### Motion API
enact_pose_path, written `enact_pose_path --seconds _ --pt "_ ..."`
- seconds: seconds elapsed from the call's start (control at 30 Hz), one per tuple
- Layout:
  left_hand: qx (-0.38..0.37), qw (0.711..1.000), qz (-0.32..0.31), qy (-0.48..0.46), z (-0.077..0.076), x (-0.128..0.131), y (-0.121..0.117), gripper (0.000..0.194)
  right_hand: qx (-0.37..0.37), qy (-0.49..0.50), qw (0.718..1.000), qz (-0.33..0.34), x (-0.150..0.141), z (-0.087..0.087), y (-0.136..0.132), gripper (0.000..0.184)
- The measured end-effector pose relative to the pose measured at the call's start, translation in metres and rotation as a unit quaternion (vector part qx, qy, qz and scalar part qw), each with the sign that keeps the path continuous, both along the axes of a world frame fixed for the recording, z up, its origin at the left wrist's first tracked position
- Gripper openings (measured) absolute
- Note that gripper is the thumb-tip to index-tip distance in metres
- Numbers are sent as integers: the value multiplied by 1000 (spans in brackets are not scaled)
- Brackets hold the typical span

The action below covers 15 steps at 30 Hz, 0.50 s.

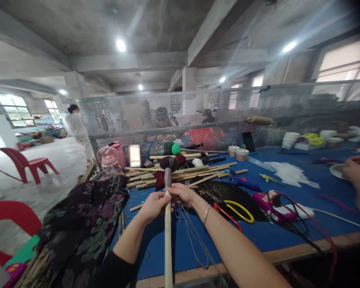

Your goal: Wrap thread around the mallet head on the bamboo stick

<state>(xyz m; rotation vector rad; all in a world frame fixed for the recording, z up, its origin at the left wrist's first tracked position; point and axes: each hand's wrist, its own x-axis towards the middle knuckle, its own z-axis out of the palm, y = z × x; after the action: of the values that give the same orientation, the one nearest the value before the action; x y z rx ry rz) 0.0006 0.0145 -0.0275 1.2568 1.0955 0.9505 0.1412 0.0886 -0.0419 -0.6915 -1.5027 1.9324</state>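
Observation:
My left hand (152, 205) is closed around a long pale bamboo stick (168, 244) that runs upright from the bottom edge of the picture. My right hand (183, 193) is closed on the same stick just above it, at the base of a dark red padded head (168, 163). Thin grey cords (191, 229) hang from my hands down over the blue table (288, 232). A bracelet sits on my right wrist.
Several bamboo sticks (180, 173) lie behind my hands, with a green ball (176, 149). Yellow-handled scissors (238, 210), a pink tool with red cable (273, 206) and white stuffing (289, 174) lie to the right. Dark floral cloth (84, 224) sits left. Another person's hand (358, 176) is at far right.

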Motion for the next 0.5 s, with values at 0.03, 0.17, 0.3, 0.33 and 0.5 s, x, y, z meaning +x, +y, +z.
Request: enact_pose_path --seconds 0.03,0.17,0.3,0.33,0.5 --pt "-7 1000 -11 -12 1 1 -1 42 1 6 1000 1 0 -1 0 37" --pt "-25 1000 5 -9 -1 5 -3 41 11 -3 1000 -20 -2 -4 0 40" --pt "41 989 116 85 -5 6 0 40 21 -36 998 -42 -3 -3 -2 40" --pt "51 986 127 96 -6 6 1 40 27 -43 998 -45 -3 -2 -2 39" --pt "55 988 111 89 -11 2 6 39 42 -75 995 -51 -2 -3 -2 38"
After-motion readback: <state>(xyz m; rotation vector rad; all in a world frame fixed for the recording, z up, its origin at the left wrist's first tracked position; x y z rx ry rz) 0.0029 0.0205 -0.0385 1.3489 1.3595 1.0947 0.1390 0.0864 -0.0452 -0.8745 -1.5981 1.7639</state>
